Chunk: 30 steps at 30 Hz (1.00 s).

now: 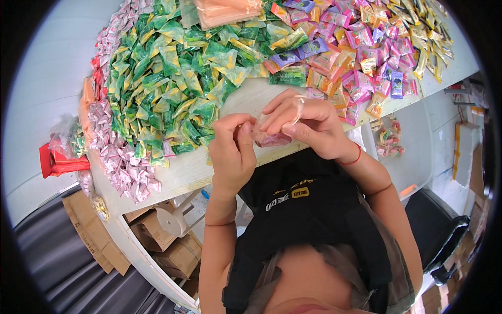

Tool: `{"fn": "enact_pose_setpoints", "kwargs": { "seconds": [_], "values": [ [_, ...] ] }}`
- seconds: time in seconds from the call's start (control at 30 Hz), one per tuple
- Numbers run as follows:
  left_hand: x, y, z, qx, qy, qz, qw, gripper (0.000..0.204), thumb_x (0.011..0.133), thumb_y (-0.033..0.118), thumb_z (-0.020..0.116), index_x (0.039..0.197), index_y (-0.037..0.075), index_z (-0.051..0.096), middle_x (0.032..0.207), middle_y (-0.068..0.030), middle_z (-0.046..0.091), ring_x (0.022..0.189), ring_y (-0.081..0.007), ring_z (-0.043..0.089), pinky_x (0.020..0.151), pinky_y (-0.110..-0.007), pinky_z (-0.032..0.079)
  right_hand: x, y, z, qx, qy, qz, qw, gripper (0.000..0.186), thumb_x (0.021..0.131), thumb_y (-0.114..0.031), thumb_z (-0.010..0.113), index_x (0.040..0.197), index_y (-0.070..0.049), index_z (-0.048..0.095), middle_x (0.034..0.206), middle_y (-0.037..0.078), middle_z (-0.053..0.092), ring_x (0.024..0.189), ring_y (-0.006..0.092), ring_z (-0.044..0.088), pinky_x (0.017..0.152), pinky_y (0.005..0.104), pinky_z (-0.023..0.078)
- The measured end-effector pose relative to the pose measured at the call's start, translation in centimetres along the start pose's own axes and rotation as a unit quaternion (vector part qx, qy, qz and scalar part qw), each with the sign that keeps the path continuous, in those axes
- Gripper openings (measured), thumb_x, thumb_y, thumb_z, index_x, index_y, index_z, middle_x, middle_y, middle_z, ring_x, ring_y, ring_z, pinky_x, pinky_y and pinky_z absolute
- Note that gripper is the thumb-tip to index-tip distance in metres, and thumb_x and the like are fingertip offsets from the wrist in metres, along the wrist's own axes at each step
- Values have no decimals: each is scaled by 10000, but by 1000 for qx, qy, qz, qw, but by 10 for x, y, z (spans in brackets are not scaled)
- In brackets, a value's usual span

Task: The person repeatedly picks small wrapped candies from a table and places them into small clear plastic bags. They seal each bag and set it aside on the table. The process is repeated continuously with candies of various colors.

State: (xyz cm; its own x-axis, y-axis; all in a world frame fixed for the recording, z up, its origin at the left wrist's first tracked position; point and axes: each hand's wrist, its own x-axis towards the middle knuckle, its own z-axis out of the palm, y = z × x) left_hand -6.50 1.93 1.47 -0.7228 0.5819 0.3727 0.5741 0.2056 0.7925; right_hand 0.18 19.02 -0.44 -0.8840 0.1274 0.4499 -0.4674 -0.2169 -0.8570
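At the table's front edge, both of my hands are closed on a small clear plastic bag (269, 136) with pink pieces inside. My left hand (232, 146) pinches its left side; my right hand (308, 128) grips its right, upper part, thumb and fingers bent around the plastic. Behind them lies a large pile of green-and-yellow packets (172, 78), with small pale pink packets (128, 172) along its left side. To the right are mixed pink, orange and purple packets (361, 57) and narrow yellow-and-dark packets (426, 36).
A stack of peach-coloured bags (225, 11) tops the table (183, 178). A red bag (57, 162) lies at the left. A pale bin (421, 167) holding packets and a black chair (429, 233) are at the right. Cardboard boxes (175, 256) sit below, near a dark curtain-like fabric (47, 251).
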Motion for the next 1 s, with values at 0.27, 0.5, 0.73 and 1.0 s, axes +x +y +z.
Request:
{"fn": "enact_pose_setpoints", "kwargs": {
  "seconds": [0.27,0.5,0.73,1.0],
  "values": [
    [-1,26,-8,149,-71,76,983,146,837,88,602,964,31,557,656,-62,582,479,-133,475,459,-256,366,-24,-28,9,204,21,234,950,252,991,-255,411,855,-55,481,709,-27,479,651,23,428,568,176,351],
    [-16,32,-5,-304,-4,-173,937,127,877,109,560,955,36,490,581,23,468,493,-39,398,474,-181,270,-28,-40,5,186,43,251,949,276,987,-267,421,808,-66,483,672,-43,427,547,18,333,494,179,281],
    [-11,22,-20,-213,-197,-204,935,162,819,39,639,961,4,570,597,44,499,494,5,349,460,-167,227,-29,-38,10,162,29,171,971,271,991,-242,406,816,-53,490,715,-4,502,602,56,455,553,212,375],
    [-22,27,-16,-100,-177,-126,971,156,735,2,682,862,38,598,486,36,446,416,-24,335,402,-208,255,-24,-37,22,9,-71,54,996,185,941,-169,483,819,-35,523,695,44,538,595,154,509,544,271,394]
  ]
}}
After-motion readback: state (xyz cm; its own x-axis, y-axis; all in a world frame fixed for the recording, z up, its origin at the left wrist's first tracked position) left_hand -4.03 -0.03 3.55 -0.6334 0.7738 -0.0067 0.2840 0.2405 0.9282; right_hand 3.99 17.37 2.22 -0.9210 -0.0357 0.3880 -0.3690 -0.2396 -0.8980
